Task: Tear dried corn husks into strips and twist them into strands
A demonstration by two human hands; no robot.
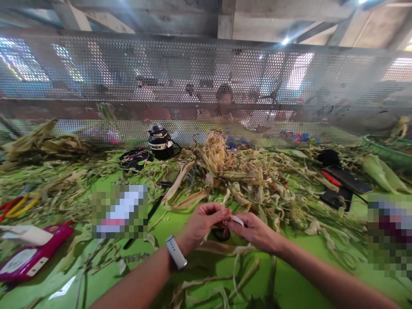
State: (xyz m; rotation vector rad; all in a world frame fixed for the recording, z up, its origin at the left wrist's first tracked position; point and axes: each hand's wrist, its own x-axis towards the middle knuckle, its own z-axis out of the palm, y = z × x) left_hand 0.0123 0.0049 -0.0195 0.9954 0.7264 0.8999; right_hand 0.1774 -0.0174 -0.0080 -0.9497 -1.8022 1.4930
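Note:
My left hand (204, 221), with a white watch band (176, 252) on its wrist, pinches a pale husk strip near the middle of the green table (199, 296). Close against it, my right hand (252, 229) has its fingers closed on the same small piece, and a white end of the strip (236, 220) shows between the fingers. The fingertips of both hands nearly meet. A dark ring-shaped object (221, 234) lies just below them, partly hidden. Behind the hands rises a heap of dried husks (244, 171).
A black jar (160, 141) stands by the perforated metal screen (186, 77). Scissors (22, 206) and a magenta power strip (40, 253) lie at left. Phones (349, 179) and a green basket (391, 150) are at right. People show dimly behind the screen.

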